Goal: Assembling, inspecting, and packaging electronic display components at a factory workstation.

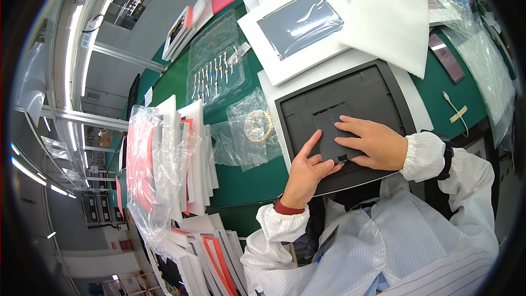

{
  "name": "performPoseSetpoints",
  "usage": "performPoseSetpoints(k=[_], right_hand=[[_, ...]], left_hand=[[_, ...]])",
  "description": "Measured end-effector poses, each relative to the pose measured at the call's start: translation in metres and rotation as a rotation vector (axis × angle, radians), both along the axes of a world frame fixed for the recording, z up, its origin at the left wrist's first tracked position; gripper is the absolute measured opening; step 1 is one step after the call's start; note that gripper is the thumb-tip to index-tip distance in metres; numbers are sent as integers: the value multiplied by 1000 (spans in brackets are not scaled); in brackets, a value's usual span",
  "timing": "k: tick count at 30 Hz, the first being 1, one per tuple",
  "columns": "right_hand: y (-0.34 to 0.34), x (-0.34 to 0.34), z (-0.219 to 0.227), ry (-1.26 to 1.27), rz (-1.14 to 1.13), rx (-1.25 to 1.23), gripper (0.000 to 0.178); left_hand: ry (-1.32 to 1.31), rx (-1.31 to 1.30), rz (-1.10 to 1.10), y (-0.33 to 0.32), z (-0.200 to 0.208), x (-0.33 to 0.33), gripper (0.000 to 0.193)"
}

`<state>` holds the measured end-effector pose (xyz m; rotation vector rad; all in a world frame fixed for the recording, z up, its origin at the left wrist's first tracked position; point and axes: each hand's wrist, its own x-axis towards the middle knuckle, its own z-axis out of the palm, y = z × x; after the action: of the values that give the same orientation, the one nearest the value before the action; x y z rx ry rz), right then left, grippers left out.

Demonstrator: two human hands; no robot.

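A black flat frame (378, 90) with a raised rim lies on white foam in front of me. Set in its middle is a smaller dark rectangular panel (327, 123) with a row of small marks. My right hand (378, 143) rests on the panel's right part, its fingers spread and stretched out. At the panel's near left corner is my left hand (307, 174), the index finger stretched along the left edge and the thumb apart from it, by a small black notch (342, 158). The other left fingers are curled and partly hidden.
Beyond the frame lies a film-covered dark screen (301, 22) in white foam. A foam sheet (389, 22) leans at its right. Left are a clear tray of small cable parts (213, 77), a bagged cable coil (257, 126) and stacked foam boards (189, 153). A white cable (457, 112) lies right.
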<state>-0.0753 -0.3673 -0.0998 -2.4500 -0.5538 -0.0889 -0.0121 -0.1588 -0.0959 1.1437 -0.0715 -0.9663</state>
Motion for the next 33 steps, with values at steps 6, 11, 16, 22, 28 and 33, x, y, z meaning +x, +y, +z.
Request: performPoseSetpoints(k=[6, 11, 16, 22, 28, 33], right_hand=[[0, 4, -1, -42, 33, -106, 48], [0, 3, -6, 20, 23, -129, 51], [-4, 10, -13, 62, -22, -144, 60], [0, 20, -14, 124, -66, -186, 68], [7, 19, -14, 104, -102, -253, 71], [2, 11, -21, 48, -152, -265, 69]], left_hand=[[-187, 284, -56, -3, 9, -1, 64], [-865, 851, -185, -5, 9, -4, 61], [-1340, 829, -173, -4, -4, 11, 70], [-1364, 839, -290, -10, -19, 20, 76], [-1316, 909, -285, -20, -15, 23, 84], [-1326, 876, -327, -22, -18, 24, 87]])
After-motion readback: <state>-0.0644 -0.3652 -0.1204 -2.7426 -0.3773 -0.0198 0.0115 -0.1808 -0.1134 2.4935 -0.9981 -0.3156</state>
